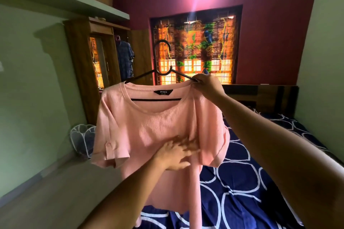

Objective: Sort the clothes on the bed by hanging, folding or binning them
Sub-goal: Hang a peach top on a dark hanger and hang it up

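So the pink top (149, 132) is on a black hanger (162, 57), held up in the air over the near edge of the bed (260, 182), which has a navy sheet with white ring shapes. The only writing I can read is the black neck label (163, 92) inside the collar: it says "max" in white, with a tiny line under it that's too small to make out. The right hand (206, 84) is pinching the hanger's right arm together with the top's shoulder, fingers curled tight. The left hand (176, 154) is flat against the front of the top, fingers spread, a bit blurry. Behind it there's a wooden wardrobe (83, 57) standing open with a blue garment (125, 57) hanging inside, a white wire basket (81, 137) on the floor by the wall, and a bright floral curtain (195, 48) over the window.
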Demonstrator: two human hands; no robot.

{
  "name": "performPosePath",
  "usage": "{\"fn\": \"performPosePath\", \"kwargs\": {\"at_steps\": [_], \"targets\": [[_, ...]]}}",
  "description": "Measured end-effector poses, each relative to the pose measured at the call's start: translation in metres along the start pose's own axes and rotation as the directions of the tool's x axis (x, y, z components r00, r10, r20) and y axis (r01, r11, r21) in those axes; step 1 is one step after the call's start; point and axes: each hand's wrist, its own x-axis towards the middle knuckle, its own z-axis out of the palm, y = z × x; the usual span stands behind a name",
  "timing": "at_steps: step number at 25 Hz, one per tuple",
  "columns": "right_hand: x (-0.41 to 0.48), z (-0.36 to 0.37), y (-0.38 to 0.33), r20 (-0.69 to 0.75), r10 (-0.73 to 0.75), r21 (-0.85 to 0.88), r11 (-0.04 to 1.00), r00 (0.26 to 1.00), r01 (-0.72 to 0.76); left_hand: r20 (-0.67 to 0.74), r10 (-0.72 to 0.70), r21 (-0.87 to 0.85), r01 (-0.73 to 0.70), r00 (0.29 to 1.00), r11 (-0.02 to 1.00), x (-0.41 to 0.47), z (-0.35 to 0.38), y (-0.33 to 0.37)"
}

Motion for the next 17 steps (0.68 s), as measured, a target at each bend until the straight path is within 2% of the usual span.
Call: {"fn": "performPosePath", "kwargs": {"at_steps": [1,2,3,8,10,13,15,17], "targets": [[0.001,0.004,-0.003,0.0,-0.005,-0.002,1.0,1.0,0.005,0.123,0.029,-0.025,-0.027,0.992,0.999,-0.006,0.006,0.002],[0.003,0.008,-0.005,0.002,-0.002,-0.009,1.0,1.0,0.002,0.183,0.057,-0.042,-0.05,0.981,0.998,-0.013,0.009,0.002],[0.003,0.012,-0.005,0.003,-0.001,-0.024,1.0,1.0,0.001,0.16,0.078,-0.035,-0.073,0.984,0.997,-0.02,0.012,-0.001],[-0.005,0.046,-0.013,0.027,0.023,-0.035,0.999,0.999,-0.022,-0.188,0.028,-0.022,-0.032,0.982,0.999,-0.077,0.001,-0.058],[-0.011,0.06,-0.021,0.029,0.043,-0.018,0.999,0.999,-0.043,-0.287,-0.087,-0.01,0.088,0.954,0.996,-0.114,0.001,-0.087],[-0.015,0.081,-0.038,0.041,0.003,0.001,1.0,0.999,-0.003,-0.352,-0.423,0.003,0.453,0.835,0.892,-0.172,-0.009,-0.124],[-0.012,0.095,-0.058,0.049,-0.023,0.04,0.999,0.999,0.021,-0.337,-0.58,0.03,0.624,0.742,0.781,-0.211,-0.014,-0.136],[-0.008,0.107,-0.08,0.059,-0.049,0.092,0.995,0.997,0.043,-0.242,-0.66,0.049,0.688,0.712,0.724,-0.25,-0.002,-0.139]]}}
